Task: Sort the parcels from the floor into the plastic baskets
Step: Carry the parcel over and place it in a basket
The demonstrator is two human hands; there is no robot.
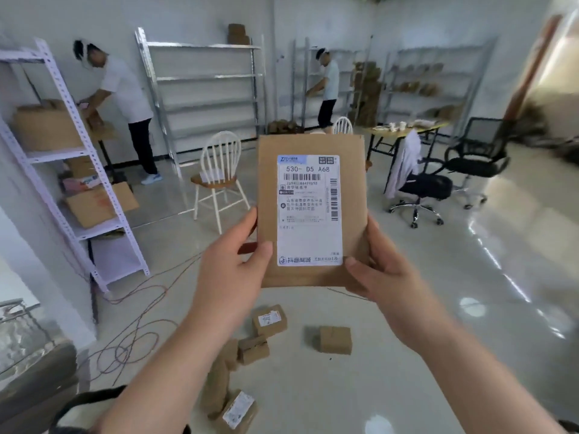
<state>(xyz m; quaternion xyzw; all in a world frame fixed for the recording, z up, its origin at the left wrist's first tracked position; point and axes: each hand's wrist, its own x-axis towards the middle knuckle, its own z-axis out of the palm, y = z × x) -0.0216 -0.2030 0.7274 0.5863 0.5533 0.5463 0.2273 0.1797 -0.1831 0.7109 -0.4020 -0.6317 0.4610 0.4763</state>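
- A flat, rectangular parcel (313, 144) of plain brown cardboard is held upright in mid-air in front of the camera, above the floor, with its broad face towards the viewer.
- A tall white paper label (308, 211) covers most of that face; it is smooth, printed with barcodes and the code "530- D5 A68".
- The left hand (232, 261) grips the parcel's lower left edge, thumb lying on the front beside the label and fingers curled behind.
- The right hand (382, 274) grips the lower right corner the same way, its thumb tip touching the label's bottom corner.
- Below the hands, small boxy cardboard parcels lie scattered on the floor (438, 277): one labelled box (269, 321), a plain cube-like box (335, 339) apart to its right, and another labelled one (238, 410) nearest the camera, among a few more in a loose heap.
- The floor is pale, glossy and reflective.
- Thin reddish cables (134, 333) loop across it at the left.
- A white perforated metal rack (62, 158) holds cardboard boxes.
- Further back stand a white spindle-back wooden chair (219, 170) and a black mesh office chair (423, 186).
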